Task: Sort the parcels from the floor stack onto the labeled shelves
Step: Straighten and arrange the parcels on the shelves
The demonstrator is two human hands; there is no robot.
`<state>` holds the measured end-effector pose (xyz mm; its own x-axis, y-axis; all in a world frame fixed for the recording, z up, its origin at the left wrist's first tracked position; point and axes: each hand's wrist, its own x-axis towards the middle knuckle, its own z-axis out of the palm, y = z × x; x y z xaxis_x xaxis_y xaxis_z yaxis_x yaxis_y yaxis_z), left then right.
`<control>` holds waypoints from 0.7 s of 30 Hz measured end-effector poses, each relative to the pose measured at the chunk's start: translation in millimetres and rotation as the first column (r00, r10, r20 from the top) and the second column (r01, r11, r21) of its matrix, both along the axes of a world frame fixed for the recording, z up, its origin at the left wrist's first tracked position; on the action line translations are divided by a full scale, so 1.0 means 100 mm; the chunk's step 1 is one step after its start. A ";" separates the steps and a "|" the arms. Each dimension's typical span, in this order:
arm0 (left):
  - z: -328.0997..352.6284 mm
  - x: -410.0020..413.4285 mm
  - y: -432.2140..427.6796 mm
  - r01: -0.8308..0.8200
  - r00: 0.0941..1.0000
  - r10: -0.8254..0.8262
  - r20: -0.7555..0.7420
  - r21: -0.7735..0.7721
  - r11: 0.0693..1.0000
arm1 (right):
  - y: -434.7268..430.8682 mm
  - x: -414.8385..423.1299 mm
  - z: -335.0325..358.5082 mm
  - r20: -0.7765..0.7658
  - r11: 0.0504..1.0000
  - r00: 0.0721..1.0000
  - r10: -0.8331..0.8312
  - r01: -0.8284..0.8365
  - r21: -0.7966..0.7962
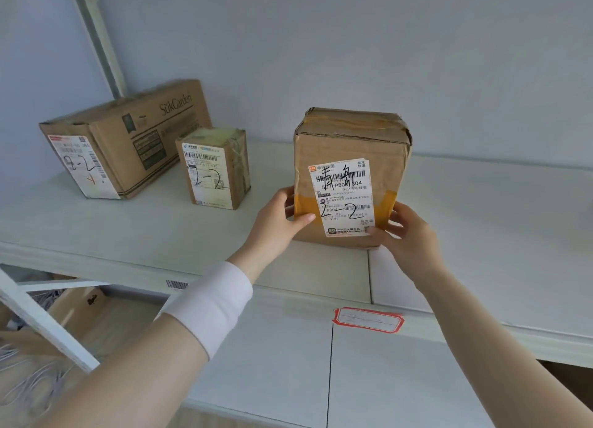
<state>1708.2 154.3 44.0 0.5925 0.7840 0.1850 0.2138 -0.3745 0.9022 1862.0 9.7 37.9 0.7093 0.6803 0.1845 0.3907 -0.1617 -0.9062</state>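
A brown parcel (349, 132), creased and bound with clear and yellow tape, stands upright on the white shelf (128, 235). Its front bears a shipping label with "2-2" written by hand. The left hand (279, 222) and right hand (407, 238) grip its lower sides, fingers (287, 198) curled round the edges and thumbs on the front. It sits close to the shelf's front lip, above a red-bordered label (367, 319). A small parcel (215, 167) and a large box (125, 139) stand well apart to the left; bare shelf stretches to the right.
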 end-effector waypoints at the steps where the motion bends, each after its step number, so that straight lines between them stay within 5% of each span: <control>1: 0.02 0.05 0.05 0.004 1.000 -0.004 0.001 0.007 1.000 | 0.04 0.04 0.01 -0.005 1.000 1.000 -0.004 0.004 0.008; 21: -0.02 0.53 0.44 0.041 0.999 -0.041 0.013 0.009 0.999 | 0.42 0.49 -0.03 -0.073 0.999 0.997 -0.040 0.040 0.002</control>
<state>1761.5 198.6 42.0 0.6214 0.7575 0.2000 0.1863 -0.3908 0.9014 1911.4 51.6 34.9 0.7473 0.6508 0.1340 0.3172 -0.1723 -0.9326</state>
